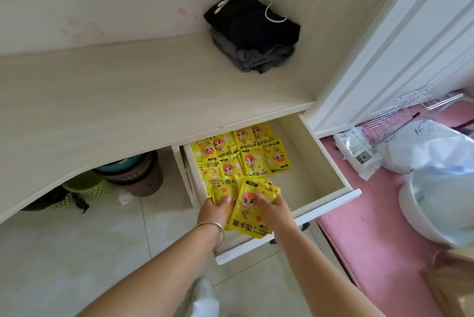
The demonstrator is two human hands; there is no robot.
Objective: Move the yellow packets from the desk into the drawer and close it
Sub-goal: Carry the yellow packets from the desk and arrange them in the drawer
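Observation:
The white drawer (331, 163) under the desk (115, 101) stands pulled out. Several yellow packets (243, 152) with a cartoon face lie in rows on its floor, at the back and left. Over the drawer's front part, both hands hold a small stack of the same yellow packets (250, 204). My left hand (214, 210), with a bangle on the wrist, grips the stack's left side. My right hand (274, 210) presses on its right side. No yellow packet shows on the desk top.
A pile of folded dark clothes (252, 34) with a white cable sits at the desk's back right corner. Plastic baskets and bins (123, 175) stand under the desk. To the right are a white door (400, 42), pink mat, white bags and a basin (436, 204).

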